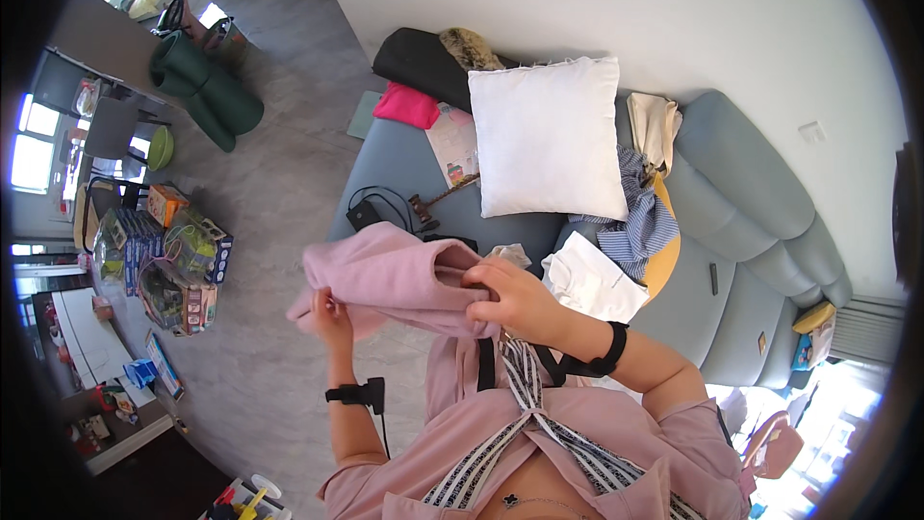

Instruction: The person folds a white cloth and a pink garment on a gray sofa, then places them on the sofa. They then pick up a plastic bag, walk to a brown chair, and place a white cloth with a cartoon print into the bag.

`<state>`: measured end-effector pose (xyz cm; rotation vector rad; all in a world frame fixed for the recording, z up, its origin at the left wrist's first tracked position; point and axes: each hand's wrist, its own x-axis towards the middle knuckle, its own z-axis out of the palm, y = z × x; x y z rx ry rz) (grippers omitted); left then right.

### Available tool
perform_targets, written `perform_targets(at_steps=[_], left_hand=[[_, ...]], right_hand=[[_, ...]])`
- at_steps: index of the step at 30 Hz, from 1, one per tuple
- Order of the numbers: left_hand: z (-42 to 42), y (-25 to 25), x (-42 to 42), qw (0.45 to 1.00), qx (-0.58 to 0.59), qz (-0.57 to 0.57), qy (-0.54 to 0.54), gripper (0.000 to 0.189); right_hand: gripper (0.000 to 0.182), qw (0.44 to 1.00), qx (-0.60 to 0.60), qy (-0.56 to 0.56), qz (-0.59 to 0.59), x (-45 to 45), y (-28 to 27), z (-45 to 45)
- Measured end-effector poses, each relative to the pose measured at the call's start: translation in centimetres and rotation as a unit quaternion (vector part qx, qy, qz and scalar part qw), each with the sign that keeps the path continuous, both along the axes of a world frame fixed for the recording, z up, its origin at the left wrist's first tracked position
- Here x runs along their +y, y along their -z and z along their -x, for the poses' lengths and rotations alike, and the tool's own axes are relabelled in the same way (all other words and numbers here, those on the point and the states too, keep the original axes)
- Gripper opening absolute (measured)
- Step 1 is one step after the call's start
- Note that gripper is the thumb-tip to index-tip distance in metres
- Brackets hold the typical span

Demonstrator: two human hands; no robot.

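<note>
A pink soft cloth garment hangs between my two hands in front of my body, with a folded opening facing my right hand. My left hand pinches its lower edge on the left. My right hand grips the rim of the opening, fingers partly inside the fold. Just beyond, on the grey-blue sofa, lie a white cushion, a white garment and a blue striped cloth. What the garment is exactly, I cannot tell.
On the sofa are also a black power adapter, a bright pink cloth, a beige fabric bag and a remote control. Stacked boxes and clear bags stand on the floor at left, below a dark green rolled object.
</note>
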<state>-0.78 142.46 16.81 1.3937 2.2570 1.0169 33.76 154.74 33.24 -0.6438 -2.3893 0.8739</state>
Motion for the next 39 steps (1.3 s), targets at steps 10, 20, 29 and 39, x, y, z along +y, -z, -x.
perform_targets(at_steps=[10,20,29,39], left_hand=[[2.8,-9.2,23.0,0.961,0.059,-0.051,0.265,0.030],[-8.6,-8.6,53.0,0.917,0.044,-0.214,0.333,0.037],[-11.6,21.6,30.9,0.953,-0.072,0.040,0.292,0.013],[-13.6,36.0,31.4,0.944,-0.187,0.264,-0.070,0.050]], right_hand=[[0.024,0.982,0.043,0.181,0.019,8.8,3.3,-2.1],[0.034,0.867,-0.052,0.485,-0.100,28.0,7.3,-9.9],[0.052,0.842,-0.272,0.465,0.002,16.8,21.4,-14.2],[0.038,0.846,-0.192,0.457,0.195,3.4,25.8,-10.4]])
